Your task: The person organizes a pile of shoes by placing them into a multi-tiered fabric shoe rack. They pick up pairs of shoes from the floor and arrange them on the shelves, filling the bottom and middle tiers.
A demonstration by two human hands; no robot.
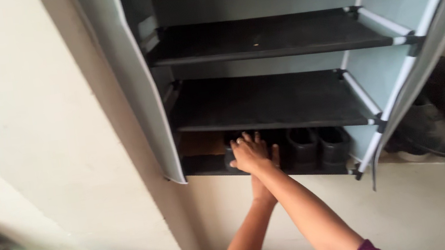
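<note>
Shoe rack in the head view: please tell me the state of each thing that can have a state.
Shoe rack: front cover open.
Top shelf: bare.
Middle shelf: bare.
Bottom shelf: holds dark shoes.
Black shoes: upright, side by side.
Right hand: resting on a dark shoe, fingers spread.
Left hand: mostly hidden beneath the right arm; grip unclear.
</note>
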